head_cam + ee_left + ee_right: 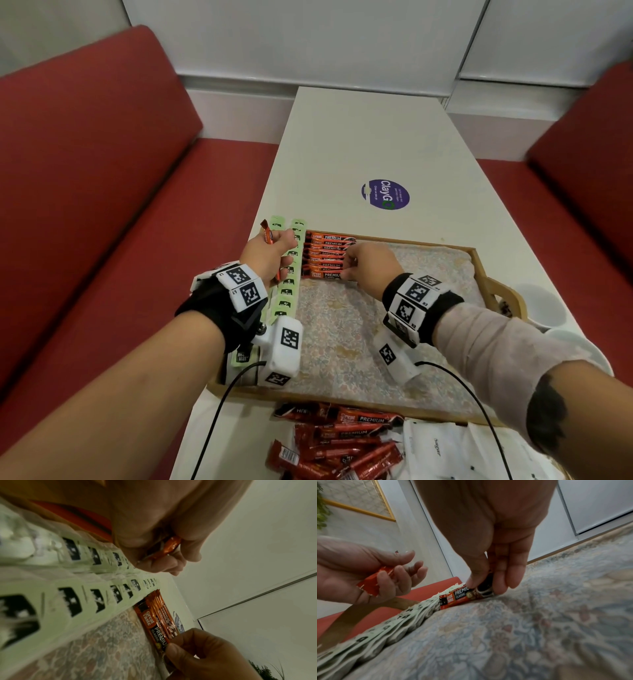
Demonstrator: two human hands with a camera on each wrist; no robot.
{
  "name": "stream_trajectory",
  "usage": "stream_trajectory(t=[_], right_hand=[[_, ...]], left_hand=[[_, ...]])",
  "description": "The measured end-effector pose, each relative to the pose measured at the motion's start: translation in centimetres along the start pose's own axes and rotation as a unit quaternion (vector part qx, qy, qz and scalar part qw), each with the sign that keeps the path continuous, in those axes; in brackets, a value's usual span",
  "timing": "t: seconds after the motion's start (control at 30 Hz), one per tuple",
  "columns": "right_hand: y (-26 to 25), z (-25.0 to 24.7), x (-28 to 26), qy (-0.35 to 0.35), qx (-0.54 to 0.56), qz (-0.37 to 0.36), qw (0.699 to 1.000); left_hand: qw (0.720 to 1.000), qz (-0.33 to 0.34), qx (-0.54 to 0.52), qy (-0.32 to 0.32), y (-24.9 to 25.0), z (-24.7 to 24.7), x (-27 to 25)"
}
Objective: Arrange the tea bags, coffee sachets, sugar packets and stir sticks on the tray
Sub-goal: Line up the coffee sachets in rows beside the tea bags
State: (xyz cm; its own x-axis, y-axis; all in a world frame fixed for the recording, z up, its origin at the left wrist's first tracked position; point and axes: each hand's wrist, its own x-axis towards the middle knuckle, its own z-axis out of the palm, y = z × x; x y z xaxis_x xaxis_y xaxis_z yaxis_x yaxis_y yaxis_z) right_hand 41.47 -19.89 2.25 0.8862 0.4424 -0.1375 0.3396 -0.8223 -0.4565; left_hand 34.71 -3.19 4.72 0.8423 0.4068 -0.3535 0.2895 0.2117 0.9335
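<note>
A wooden tray [479,253] lined with floral cloth [335,329] sits on the white table. Two rows of pale green tea bags [291,270] run along its left side. Several orange coffee sachets [325,253] lie stacked in a row at the far left corner. My right hand [363,267] pinches the end of the nearest sachet [462,597] between thumb and fingers as it lies on the cloth. My left hand [270,253] hovers over the tea bags and grips a few more orange sachets [373,582].
A loose heap of orange coffee sachets [335,442] and white sugar packets [442,448] lies on the table in front of the tray. White cups [544,305] stand at the tray's right end. Red bench seats [102,171] flank the table. A purple sticker [385,194] marks the tabletop.
</note>
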Motion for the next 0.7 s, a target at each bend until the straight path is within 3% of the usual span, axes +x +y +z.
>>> stream_trajectory(t=[0.7], right_hand=[[-1.0, -0.1, -0.2, 0.007, -0.042, 0.008, 0.999]], left_hand=[[0.999, -0.025, 0.037, -0.012, 0.0, -0.2, -0.1]])
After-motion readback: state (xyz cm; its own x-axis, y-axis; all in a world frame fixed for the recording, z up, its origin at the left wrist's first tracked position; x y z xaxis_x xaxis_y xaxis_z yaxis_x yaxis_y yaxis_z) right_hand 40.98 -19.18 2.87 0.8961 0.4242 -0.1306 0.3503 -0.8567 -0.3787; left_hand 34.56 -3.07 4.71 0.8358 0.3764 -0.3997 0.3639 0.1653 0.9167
